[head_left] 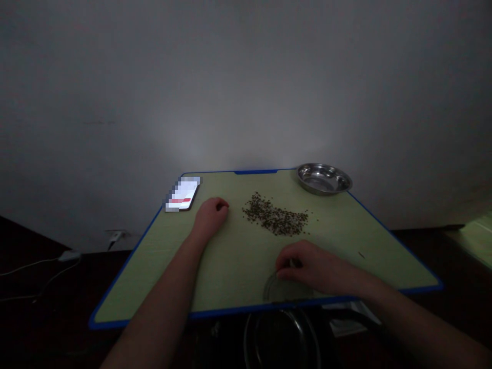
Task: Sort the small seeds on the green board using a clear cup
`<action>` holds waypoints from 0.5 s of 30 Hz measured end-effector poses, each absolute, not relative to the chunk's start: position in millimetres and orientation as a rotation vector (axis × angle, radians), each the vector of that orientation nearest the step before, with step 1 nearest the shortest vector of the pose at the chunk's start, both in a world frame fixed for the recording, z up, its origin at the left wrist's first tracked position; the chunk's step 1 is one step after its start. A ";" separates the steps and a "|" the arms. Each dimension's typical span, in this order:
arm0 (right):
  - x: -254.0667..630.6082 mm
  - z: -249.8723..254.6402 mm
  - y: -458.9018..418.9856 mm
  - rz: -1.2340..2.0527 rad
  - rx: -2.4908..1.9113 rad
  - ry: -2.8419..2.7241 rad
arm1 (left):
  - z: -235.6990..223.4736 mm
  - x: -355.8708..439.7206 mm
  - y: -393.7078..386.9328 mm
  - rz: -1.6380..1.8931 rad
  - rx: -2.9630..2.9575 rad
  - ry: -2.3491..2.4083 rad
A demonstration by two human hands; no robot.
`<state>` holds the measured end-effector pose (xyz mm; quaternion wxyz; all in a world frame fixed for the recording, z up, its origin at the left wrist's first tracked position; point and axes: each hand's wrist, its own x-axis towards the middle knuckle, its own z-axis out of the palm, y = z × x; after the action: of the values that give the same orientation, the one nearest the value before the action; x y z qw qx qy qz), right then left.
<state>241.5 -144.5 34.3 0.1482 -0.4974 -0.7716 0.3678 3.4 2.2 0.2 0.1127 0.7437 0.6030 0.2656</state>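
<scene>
A loose spread of small mixed dark and pale seeds or grains (277, 216) lies on the pale green tabletop (234, 266). My left hand (211, 218) rests to the left of the spread, fingers curled in; whether anything is between them is hidden. On the near side, my right hand (302, 262) has thumb and fingers pinched together above the rim of a clear round shallow dish or lid (282, 291). What that pinch holds, if anything, is too small to make out. The dish sits at the table's front edge, partly covered by the hand.
A steel bowl (324, 179) stands at the back right corner. At the back left lies a phone (180, 195) with its screen lit. A small dark sliver (361, 254) is on the right side. Below the front edge is a round dark pan or lid (282, 338).
</scene>
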 end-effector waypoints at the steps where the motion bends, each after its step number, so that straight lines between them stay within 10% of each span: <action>1: 241.6 34.5 -144.8 1.054 -1.424 -2.220 | 0.4 3.5 2.1 0.778 2.179 1.768; 15: 242.5 33.8 -147.8 1.080 -1.414 -2.243 | 0.6 4.0 2.4 0.781 2.167 1.781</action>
<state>242.5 -147.8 33.8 0.1387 -0.4892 -0.7759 0.3736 4.0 2.4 0.6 0.1149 0.7393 0.6075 0.2666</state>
